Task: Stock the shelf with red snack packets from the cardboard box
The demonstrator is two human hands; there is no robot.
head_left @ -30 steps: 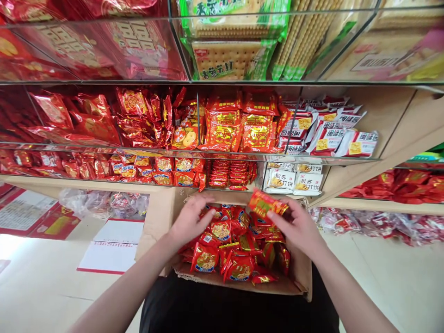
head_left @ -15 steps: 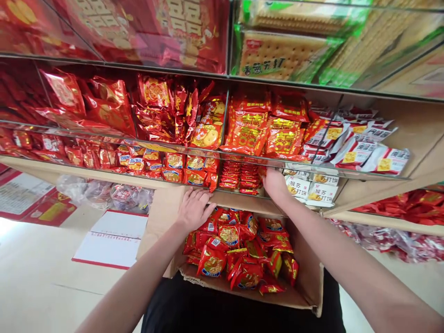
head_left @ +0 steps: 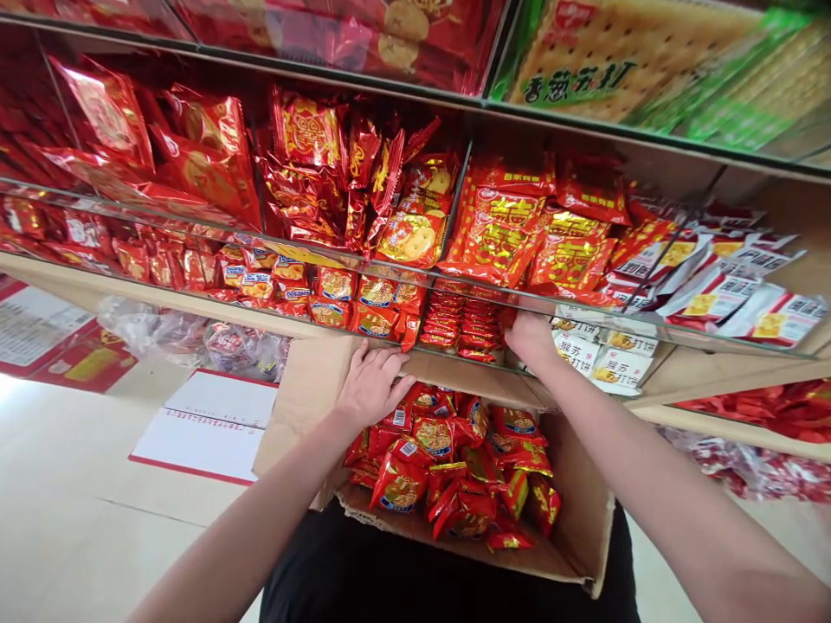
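Observation:
My left hand (head_left: pixel 375 381) lies with its fingers stretched over the back edge of an open cardboard box (head_left: pixel 584 484). Inside the box are many red snack packets (head_left: pixel 432 437) with gold and blue print. My right hand (head_left: pixel 531 339) reaches into the lower shelf compartment; its fingers are hidden behind the clear shelf front and the packets, so any hold cannot be made out. Left of it stand stacks of small red packets (head_left: pixel 477 327). To its right are white cracker packets (head_left: pixel 575 350).
Above runs a shelf row of red and gold packets (head_left: pixel 506 225) behind a clear panel (head_left: pixel 363 264). Green-edged crackers (head_left: pixel 584 61) stand higher up. A red and white cardboard sheet (head_left: pixel 201 424) and bagged sweets (head_left: pixel 230 342) lie on the floor at left.
The view has tilted and drawn nearer to the shelf. My right hand remains in the lower compartment, and my left hand stays on the box edge.

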